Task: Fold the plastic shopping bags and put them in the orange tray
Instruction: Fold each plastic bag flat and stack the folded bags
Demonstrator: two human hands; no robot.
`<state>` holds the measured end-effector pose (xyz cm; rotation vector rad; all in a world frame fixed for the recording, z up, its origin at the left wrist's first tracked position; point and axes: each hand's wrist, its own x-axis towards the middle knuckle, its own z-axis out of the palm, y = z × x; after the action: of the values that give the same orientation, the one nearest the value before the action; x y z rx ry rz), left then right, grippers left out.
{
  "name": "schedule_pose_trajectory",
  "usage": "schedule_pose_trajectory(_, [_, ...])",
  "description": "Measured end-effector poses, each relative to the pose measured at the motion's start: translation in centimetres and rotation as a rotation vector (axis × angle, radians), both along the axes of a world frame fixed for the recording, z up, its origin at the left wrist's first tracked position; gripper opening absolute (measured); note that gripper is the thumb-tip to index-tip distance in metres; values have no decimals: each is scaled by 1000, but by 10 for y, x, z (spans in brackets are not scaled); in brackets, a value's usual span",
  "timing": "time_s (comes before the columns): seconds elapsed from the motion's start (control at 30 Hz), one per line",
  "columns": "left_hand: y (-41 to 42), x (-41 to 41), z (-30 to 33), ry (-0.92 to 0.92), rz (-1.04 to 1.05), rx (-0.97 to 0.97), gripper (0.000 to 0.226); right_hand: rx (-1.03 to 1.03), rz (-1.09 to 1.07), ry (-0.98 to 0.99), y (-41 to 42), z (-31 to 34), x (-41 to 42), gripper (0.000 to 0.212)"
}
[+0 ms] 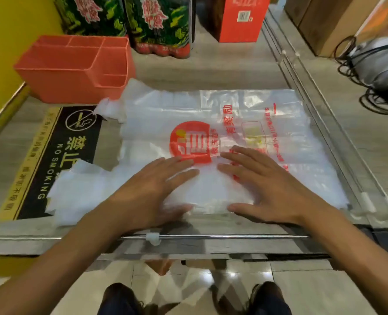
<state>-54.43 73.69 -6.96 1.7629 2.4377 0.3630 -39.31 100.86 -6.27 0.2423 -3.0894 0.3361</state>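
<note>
Left hand (152, 189), right hand (263, 187): both flat, fingers spread, pressing bag (211, 123). Mat (50, 164) left of hands: "NO SMOKING".

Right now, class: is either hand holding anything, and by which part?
Nothing is held. The left hand and right hand lie flat, pressing the near part of the plastic bag.

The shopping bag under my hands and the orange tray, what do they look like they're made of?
Shopping bag: thin translucent plastic film, glossy and wrinkled, the counter showing through. Orange tray: probably rigid moulded plastic, matte, with straight thin dividers.
</note>
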Motion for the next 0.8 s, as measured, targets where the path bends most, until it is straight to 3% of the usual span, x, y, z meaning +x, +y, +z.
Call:
schedule_pose_trajectory(0.13, [2,1,-7,10,12,-61,81,38,20,12,-1,-3,1,84])
schedule_pose_trajectory(0.57, [-4,5,-6,84,-17,-2,73,82,26,27,-9,-3,10,78])
schedule_pose_trajectory(0.8, [-4,9,-5,50,25,-5,75,0,-34,-13,-12,0,18,72])
